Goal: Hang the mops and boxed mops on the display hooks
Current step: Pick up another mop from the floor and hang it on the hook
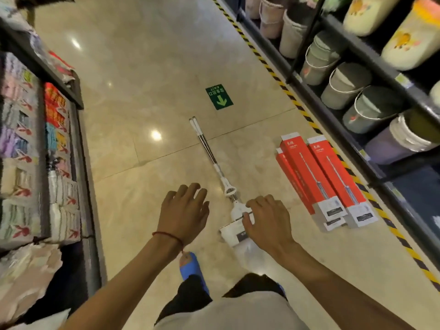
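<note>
A white mop [215, 163] lies on the shop floor, its thin handle pointing away from me and its head, in a white wrapper, near my feet. My right hand [266, 220] reaches over the mop head with spread fingers, touching or just above it; no grip shows. My left hand [184, 210] hovers to the left of the mop with fingers spread, holding nothing. Three red and white boxed mops [326, 179] lie side by side on the floor to the right of the mop. No display hooks are in view.
A dark shelf unit [357, 91] with buckets and bins runs along the right, edged by yellow and black floor tape. A shelf of packaged towels [28, 148] lines the left. A green exit sticker [219, 96] lies on the floor ahead. My feet stand below.
</note>
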